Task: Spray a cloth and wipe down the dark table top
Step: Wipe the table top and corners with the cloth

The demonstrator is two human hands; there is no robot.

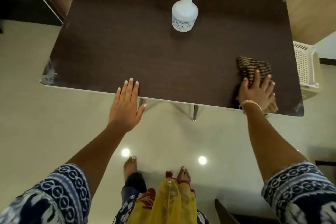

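Wiping step appears to be in hand; spraying looks finished, since the spray bottle stands upright and untouched near the far edge of the table top, about midway along it. Right hand lies flat with fingers spread, pressing the striped cloth onto the dark surface at the near right corner; part of the cloth bunches under the palm and a flap hangs off the near edge by the wrist. Left hand is open, fingers straight and together, fingertips resting on the near edge towards the middle, thumb below the rim, probably steadying the table. Pale scuffs show at the near left corner. A white perforated basket sits just beyond the right edge. Next move, by my reckoning: sweep the cloth leftward along the near edge, keeping palm pressure even, and lift the left hand clear before the cloth reaches it; the bottle will need shifting when the far strip is wiped.
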